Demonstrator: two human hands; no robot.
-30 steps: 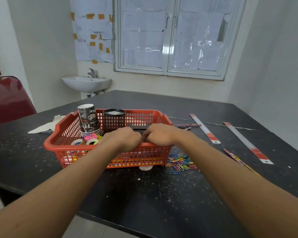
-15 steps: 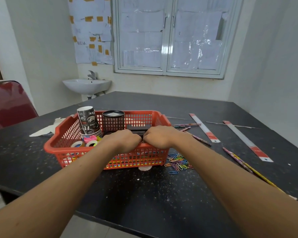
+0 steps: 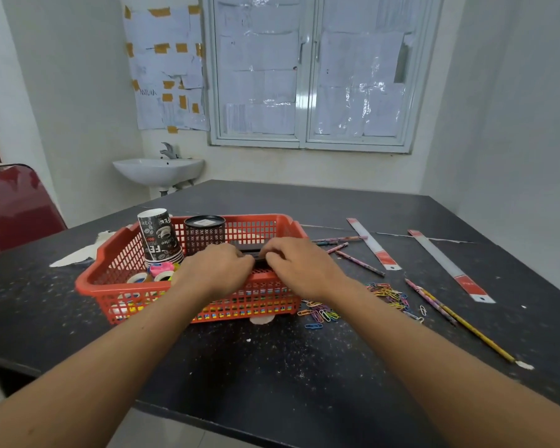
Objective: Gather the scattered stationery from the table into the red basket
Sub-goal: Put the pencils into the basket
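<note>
The red basket (image 3: pixel 110 253) stands on the dark table left of centre. My left hand (image 3: pixel 217 270) and my right hand (image 3: pixel 299 265) meet over its near wall. Both have curled fingers on a flat black object (image 3: pixel 253 252) inside the basket, and most of that object is hidden by my fingers. The basket also holds a stack of printed paper cups (image 3: pixel 159 236), a black mesh pen holder (image 3: pixel 204 232) and tape rolls (image 3: pixel 156 275). Coloured paper clips (image 3: pixel 388 294), pencils (image 3: pixel 359 263) and two long rulers (image 3: pixel 372 244) lie on the table to the right.
More pencils (image 3: pixel 459 320) lie near the table's right edge, beside the second ruler (image 3: pixel 450 265). A white scrap of paper (image 3: pixel 78 253) sits left of the basket. A red chair (image 3: pixel 13 205) stands at the left, and a sink (image 3: pixel 159 169) is behind the table.
Both hands stay at the basket's near side and have reached slightly further in. The black object now shows between my fingers. The view has shifted a little.
</note>
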